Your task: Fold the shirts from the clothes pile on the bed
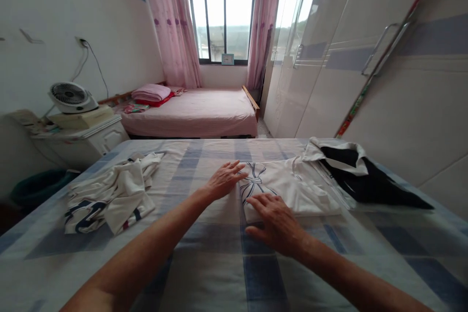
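A folded white shirt with a dark bow print lies flat on the checked bedsheet. My left hand is at its left end, palm down, fingers stretched out over the far corner. On the near left part of the shirt rests my right hand, fingers spread, thumb on or just over the sheet. Neither hand grips anything. Against the right end of the shirt lies a black and white garment. Off to the left is a crumpled white garment with dark markings.
Beyond this bed stands a pink-covered bed with folded pink bedding. A fan sits on a box on the white cabinet at left. Glossy wardrobe doors line the right side. Pink curtains flank the window.
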`<action>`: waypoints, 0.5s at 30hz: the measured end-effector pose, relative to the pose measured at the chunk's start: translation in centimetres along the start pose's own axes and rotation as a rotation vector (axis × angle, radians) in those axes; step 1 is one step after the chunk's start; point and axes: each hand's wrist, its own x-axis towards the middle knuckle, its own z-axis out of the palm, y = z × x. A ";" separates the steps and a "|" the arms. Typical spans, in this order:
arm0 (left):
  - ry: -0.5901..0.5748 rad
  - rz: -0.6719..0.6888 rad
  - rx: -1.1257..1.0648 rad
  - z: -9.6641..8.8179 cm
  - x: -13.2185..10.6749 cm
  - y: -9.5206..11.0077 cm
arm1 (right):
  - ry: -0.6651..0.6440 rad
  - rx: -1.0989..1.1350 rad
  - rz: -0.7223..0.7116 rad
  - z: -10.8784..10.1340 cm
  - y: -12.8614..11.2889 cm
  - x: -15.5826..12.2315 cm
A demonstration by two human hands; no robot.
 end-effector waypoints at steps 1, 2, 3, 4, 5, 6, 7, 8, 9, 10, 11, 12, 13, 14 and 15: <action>0.010 0.030 0.011 0.0 0.4 -0.2 | 0.001 -0.045 0.011 0.5 -0.6 0.3; 0.016 0.056 0.017 0.1 0.7 -0.2 | 0.000 -0.094 0.026 1.0 -1.0 0.7; 0.019 0.077 0.017 0.2 1.1 -0.3 | -0.004 -0.146 0.040 1.4 -1.3 1.0; 0.021 0.091 0.011 0.3 1.3 -0.3 | -0.013 -0.198 0.049 1.7 -1.4 1.3; 0.022 0.102 0.000 0.5 1.5 -0.3 | -0.027 -0.245 0.051 2.0 -1.3 1.6; 0.024 0.110 -0.017 0.6 1.6 -0.3 | -0.041 -0.284 0.049 2.1 -1.3 1.7; 0.027 0.115 -0.041 0.8 1.7 -0.3 | -0.053 -0.311 0.044 2.2 -1.1 1.8; 0.032 0.119 -0.069 0.9 1.7 -0.3 | -0.061 -0.322 0.043 2.3 -0.9 1.8; 0.039 0.119 -0.103 1.0 1.7 -0.3 | -0.064 -0.316 0.047 2.3 -0.7 1.8; 0.048 0.113 -0.140 1.1 1.6 -0.4 | -0.063 -0.289 0.056 2.1 -0.4 1.8; 0.058 0.102 -0.178 1.2 1.6 -0.4 | -0.056 -0.242 0.075 1.9 -0.1 1.8; 0.067 0.086 -0.218 1.3 1.6 -0.5 | -0.038 -0.176 0.102 1.6 0.3 1.9; 0.076 0.071 -0.257 1.3 1.6 -0.5 | -0.008 -0.101 0.134 1.1 0.7 2.0; 0.082 0.059 -0.297 1.3 1.6 -0.5 | 0.035 -0.024 0.169 0.4 1.1 2.1; 0.086 0.042 -0.339 1.2 1.7 -0.6 | 0.086 0.046 0.203 -0.5 1.5 2.3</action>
